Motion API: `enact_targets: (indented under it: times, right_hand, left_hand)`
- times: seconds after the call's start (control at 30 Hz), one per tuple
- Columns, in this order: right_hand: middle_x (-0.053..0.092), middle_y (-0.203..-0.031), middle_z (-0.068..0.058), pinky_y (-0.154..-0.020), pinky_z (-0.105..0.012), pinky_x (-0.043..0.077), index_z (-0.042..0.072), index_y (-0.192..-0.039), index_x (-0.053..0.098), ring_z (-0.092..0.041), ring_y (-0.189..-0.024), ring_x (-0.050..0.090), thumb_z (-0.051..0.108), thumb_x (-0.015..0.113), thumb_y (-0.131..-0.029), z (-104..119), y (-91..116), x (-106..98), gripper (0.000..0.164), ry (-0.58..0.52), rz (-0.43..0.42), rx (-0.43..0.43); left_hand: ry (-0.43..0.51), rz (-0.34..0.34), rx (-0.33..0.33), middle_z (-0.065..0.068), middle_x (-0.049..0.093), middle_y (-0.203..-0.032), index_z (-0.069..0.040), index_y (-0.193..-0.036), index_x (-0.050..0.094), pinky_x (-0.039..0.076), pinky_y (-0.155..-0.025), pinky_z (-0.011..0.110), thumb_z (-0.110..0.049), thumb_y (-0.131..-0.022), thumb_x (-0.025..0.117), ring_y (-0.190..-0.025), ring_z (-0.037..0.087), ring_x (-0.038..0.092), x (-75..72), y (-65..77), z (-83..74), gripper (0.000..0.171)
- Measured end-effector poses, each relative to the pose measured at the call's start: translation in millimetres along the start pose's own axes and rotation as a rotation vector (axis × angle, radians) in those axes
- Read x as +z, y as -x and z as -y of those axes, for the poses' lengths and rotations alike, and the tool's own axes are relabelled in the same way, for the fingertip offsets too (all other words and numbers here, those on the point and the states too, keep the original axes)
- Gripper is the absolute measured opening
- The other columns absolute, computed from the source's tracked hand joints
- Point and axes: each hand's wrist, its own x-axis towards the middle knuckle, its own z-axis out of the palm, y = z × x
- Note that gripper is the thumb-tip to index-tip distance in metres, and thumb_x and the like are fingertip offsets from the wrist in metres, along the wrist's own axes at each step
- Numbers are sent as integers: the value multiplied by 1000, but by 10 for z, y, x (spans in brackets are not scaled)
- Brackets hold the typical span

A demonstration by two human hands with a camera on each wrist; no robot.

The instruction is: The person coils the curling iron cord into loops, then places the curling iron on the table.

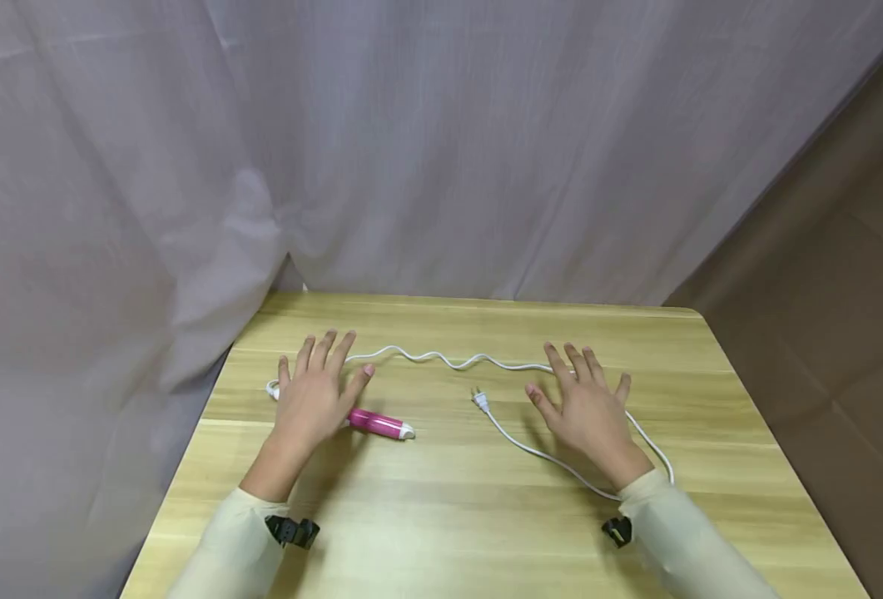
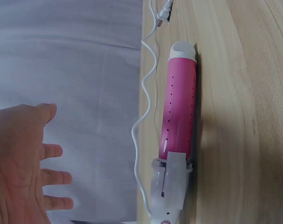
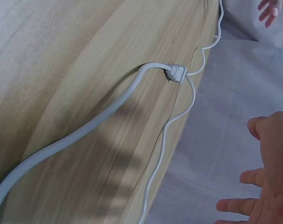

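Observation:
A curling iron [image 1: 377,423] with a pink barrel and white tip lies on the table. My left hand [image 1: 310,408] is held above its handle end, fingers spread and holding nothing, and hides part of it in the head view. The left wrist view shows the whole pink barrel [image 2: 180,107] and the white handle [image 2: 169,191]. A white cord [image 1: 441,358] runs wavily across to the right and loops round to a two-pin plug [image 1: 481,401]. My right hand [image 1: 591,416], fingers spread and holding nothing, is over the cord, right of the plug.
The wooden table [image 1: 441,532] carries the iron and its cord. Grey cloth [image 1: 441,150] hangs behind its far edge and on the left, with brown cloth [image 1: 845,333] on the right. Each wrist wears a small black device [image 1: 291,531].

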Motion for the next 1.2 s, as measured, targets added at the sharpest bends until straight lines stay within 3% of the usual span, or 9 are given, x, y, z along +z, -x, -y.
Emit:
enact_targets:
  times: [0.23, 0.63, 0.97, 1.2]
  right_hand:
    - [33, -178, -25, -114, -98, 8, 22, -176, 27, -55, -165, 25, 70, 46, -110, -28, -147, -169, 84, 1, -24, -2]
    - [29, -180, -22, -116, -97, 5, 25, -177, 25, -52, -168, 21, 70, 46, -110, 1, -274, -219, 84, -20, -23, 3]
    - [27, -181, -23, -116, -96, 2, 26, -178, 21, -52, -168, 18, 72, 44, -109, -6, -141, -177, 86, -24, 29, 21]
    - [28, -180, -24, -115, -97, 2, 27, -178, 23, -53, -168, 19, 74, 43, -109, 4, -23, -111, 86, -43, 37, 8]
  left_hand:
    - [0, -14, 1, 14, 29, -182, -27, -175, 31, 10, -129, 83, -67, -113, 41, -169, 47, 20, -122, -173, -38, 75]
    - [-16, -24, -26, 15, 30, -182, -27, -175, 30, 12, -128, 83, -69, -113, 40, -169, 49, 21, -250, -210, 10, 76]
    - [4, -23, -58, 20, 49, -167, -23, -172, 40, 24, -127, 79, -65, -113, 42, -157, 49, 41, -166, -57, 0, 72]
    - [6, -25, -69, 22, 51, -165, -20, -170, 42, 27, -126, 78, -64, -113, 44, -154, 50, 44, -111, 84, -2, 71]
